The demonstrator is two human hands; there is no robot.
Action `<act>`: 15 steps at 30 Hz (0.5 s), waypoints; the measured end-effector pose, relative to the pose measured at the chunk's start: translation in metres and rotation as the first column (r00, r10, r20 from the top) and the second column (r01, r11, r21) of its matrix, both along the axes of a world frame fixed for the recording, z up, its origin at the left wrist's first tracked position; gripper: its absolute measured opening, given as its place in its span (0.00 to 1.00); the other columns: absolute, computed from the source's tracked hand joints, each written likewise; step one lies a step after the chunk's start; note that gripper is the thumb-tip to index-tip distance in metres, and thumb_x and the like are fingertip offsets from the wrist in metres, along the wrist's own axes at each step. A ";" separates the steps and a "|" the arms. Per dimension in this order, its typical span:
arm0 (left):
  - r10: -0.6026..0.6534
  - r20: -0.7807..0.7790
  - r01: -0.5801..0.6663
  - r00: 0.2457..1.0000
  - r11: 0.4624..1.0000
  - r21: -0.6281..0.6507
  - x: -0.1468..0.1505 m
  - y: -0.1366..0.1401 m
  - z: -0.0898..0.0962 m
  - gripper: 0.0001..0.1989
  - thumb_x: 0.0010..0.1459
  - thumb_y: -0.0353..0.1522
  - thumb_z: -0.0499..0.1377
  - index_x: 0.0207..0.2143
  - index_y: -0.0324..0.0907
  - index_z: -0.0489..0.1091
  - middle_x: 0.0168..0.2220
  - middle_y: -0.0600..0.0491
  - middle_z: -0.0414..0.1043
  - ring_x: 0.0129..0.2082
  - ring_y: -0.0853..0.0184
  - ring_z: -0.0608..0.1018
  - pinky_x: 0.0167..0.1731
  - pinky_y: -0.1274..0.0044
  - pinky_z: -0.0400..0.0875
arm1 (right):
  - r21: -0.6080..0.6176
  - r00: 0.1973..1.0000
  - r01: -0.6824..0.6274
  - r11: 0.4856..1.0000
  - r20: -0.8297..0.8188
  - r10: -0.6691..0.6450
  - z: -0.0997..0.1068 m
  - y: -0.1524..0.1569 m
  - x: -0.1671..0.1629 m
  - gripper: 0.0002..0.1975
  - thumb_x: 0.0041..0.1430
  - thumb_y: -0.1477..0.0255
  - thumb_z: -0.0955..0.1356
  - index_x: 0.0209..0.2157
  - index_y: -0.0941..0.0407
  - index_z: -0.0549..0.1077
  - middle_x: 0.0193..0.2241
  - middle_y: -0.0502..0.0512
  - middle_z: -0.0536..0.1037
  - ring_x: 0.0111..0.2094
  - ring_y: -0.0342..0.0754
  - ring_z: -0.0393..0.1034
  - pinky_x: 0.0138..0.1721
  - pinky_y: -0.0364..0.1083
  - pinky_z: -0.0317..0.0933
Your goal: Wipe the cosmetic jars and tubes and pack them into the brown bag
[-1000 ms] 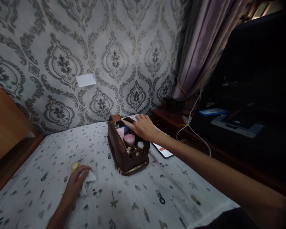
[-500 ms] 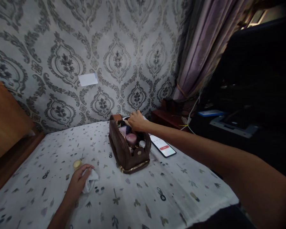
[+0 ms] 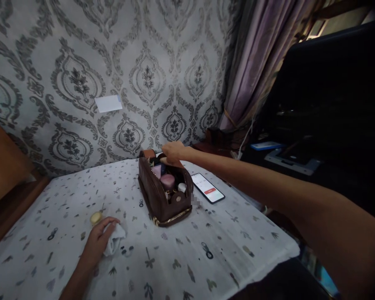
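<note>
A brown leather-look toiletry bag [image 3: 150,196] stands unzipped on the patterned cloth. Inside it are a pink round container [image 3: 167,182], a white-capped item [image 3: 181,187] and darker things I cannot make out. My right hand [image 3: 174,152] is at the bag's far end, its fingers curled in at the opening; what they grip is hidden. My left hand [image 3: 98,235] rests on the cloth, closed around a crumpled white tissue [image 3: 115,241]. Just beyond its knuckles lies a small round yellowish object [image 3: 96,218].
A lit phone [image 3: 208,188] lies right of the bag. The white printed cloth [image 3: 162,266] covers the table up to the patterned wall. Wooden furniture [image 3: 9,166] stands at the left edge. A blue-edged object [image 3: 266,146] sits on a dark surface at right, near a purple curtain [image 3: 253,54].
The view has shifted slightly, so the bag and phone appear further left. My right hand remains at the bag's far end, slightly changed in pose. My left hand still holds the tissue.
</note>
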State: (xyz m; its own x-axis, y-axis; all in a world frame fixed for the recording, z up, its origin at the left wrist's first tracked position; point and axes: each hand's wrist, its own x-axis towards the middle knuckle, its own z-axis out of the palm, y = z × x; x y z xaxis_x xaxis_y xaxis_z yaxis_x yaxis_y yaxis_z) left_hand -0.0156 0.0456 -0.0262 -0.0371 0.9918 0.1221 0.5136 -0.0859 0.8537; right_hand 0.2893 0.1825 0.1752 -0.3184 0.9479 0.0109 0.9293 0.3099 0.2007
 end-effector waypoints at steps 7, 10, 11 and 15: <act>-0.013 0.015 0.013 1.000 1.000 -0.006 0.000 -0.001 0.002 0.24 0.52 0.54 0.57 0.33 0.43 0.78 0.32 0.49 0.78 0.32 0.59 0.76 0.31 0.73 0.70 | -0.183 0.986 0.096 0.978 -0.120 -0.119 0.007 -0.022 0.009 0.14 0.50 0.82 0.70 0.41 0.65 0.80 0.33 0.62 0.83 0.36 0.52 0.80 0.33 0.40 0.68; -0.026 0.015 0.027 1.000 0.999 -0.039 -0.001 -0.002 0.003 0.24 0.53 0.54 0.57 0.34 0.44 0.78 0.32 0.50 0.78 0.32 0.59 0.76 0.30 0.74 0.69 | -0.232 0.974 0.084 0.969 -0.187 -0.130 0.000 -0.037 0.012 0.15 0.54 0.83 0.67 0.44 0.63 0.78 0.32 0.57 0.84 0.31 0.46 0.80 0.29 0.36 0.65; -0.027 0.013 0.028 1.000 0.999 -0.042 -0.001 -0.002 0.004 0.24 0.53 0.54 0.57 0.35 0.44 0.77 0.31 0.50 0.77 0.31 0.59 0.75 0.29 0.74 0.69 | -0.238 0.970 0.076 0.968 -0.207 -0.128 -0.003 -0.042 0.013 0.15 0.56 0.83 0.67 0.45 0.62 0.78 0.33 0.57 0.84 0.30 0.45 0.79 0.28 0.36 0.65; -0.018 0.018 0.019 1.000 0.999 -0.032 0.000 -0.003 0.005 0.25 0.51 0.54 0.58 0.33 0.42 0.78 0.25 0.52 0.74 0.26 0.62 0.72 0.25 0.75 0.66 | -0.219 0.955 0.065 0.974 -0.270 -0.124 -0.013 -0.049 0.017 0.12 0.64 0.77 0.64 0.45 0.62 0.76 0.35 0.59 0.84 0.29 0.45 0.80 0.29 0.37 0.65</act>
State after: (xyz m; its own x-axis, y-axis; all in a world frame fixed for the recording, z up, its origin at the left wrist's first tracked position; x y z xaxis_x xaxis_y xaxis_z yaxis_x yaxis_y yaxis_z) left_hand -0.0153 0.0429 -0.0209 -0.0204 0.9958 0.0892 0.4969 -0.0673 0.8652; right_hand 0.3062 0.1333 0.1622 -0.2396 0.9644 -0.1116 0.9656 0.2247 -0.1309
